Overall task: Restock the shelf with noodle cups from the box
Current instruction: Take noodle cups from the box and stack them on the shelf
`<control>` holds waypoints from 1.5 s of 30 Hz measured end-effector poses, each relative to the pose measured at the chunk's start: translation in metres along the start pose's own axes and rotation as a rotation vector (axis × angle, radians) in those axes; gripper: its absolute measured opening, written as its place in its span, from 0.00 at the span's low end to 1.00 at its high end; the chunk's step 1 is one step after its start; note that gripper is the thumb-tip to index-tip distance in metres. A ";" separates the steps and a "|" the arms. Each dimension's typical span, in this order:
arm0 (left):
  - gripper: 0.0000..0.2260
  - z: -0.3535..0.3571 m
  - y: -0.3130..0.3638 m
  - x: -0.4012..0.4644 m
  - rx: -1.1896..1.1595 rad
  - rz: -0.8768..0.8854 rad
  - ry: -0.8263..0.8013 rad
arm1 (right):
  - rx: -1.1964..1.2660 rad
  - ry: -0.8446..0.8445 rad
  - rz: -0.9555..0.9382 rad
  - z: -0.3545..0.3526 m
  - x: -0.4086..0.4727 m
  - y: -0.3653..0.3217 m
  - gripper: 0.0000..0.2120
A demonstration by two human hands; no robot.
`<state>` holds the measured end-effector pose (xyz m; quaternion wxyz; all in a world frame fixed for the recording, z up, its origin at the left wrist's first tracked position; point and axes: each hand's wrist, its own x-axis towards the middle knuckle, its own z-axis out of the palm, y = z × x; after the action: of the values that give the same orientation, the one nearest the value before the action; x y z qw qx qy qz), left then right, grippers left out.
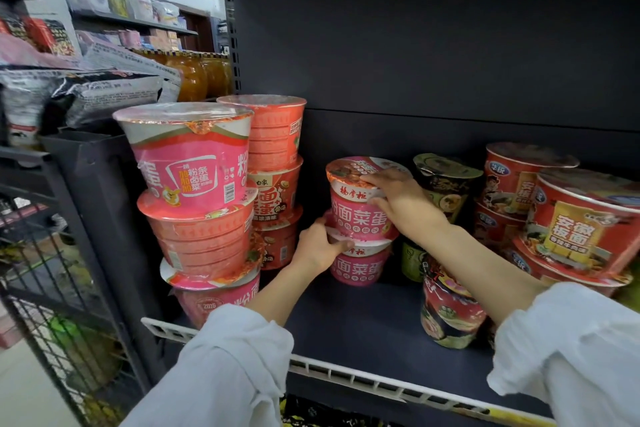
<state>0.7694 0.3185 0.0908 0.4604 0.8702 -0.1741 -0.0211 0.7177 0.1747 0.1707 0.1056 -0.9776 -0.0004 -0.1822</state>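
Two hands working on pink cup, which is sitting on top of second pink cup at back of shelf. Right hand gripping top cup, fingers curling over lid and side, likely setting it straight. Left hand pinching rim where cups are meeting, likely keeping bottom cup from sliding. Stacking is saving room. Tall cup stack standing at left, red cups at right. Box not showing.
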 end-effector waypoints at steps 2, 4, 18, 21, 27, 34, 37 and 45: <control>0.25 0.000 0.001 0.001 0.005 -0.009 -0.013 | -0.021 -0.042 0.010 0.000 0.001 0.002 0.22; 0.25 -0.002 0.002 0.002 0.002 -0.004 -0.024 | -0.022 -0.049 0.032 0.003 0.000 0.002 0.22; 0.09 -0.066 -0.033 -0.084 0.185 0.444 0.248 | 0.331 0.066 -0.102 0.056 -0.056 -0.078 0.17; 0.04 -0.090 -0.053 -0.107 0.177 0.359 0.338 | 0.389 -0.005 -0.084 0.069 -0.060 -0.098 0.18; 0.07 -0.132 -0.094 -0.132 0.162 0.022 0.521 | 0.597 -0.222 -0.056 0.081 -0.056 -0.137 0.31; 0.30 -0.146 -0.103 -0.129 -0.113 -0.179 0.292 | 0.819 -0.332 -0.034 0.095 -0.047 -0.154 0.39; 0.32 -0.149 -0.104 -0.124 -0.294 -0.203 0.253 | 0.825 -0.364 0.004 0.101 -0.044 -0.154 0.34; 0.36 -0.155 -0.105 -0.121 -0.261 -0.198 0.189 | 0.668 -0.330 -0.007 0.100 -0.040 -0.142 0.24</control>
<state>0.7166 0.5348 0.0802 0.5791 0.8142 -0.0394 -0.0071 0.7105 0.3353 0.0948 0.4166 -0.9054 -0.0804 -0.0121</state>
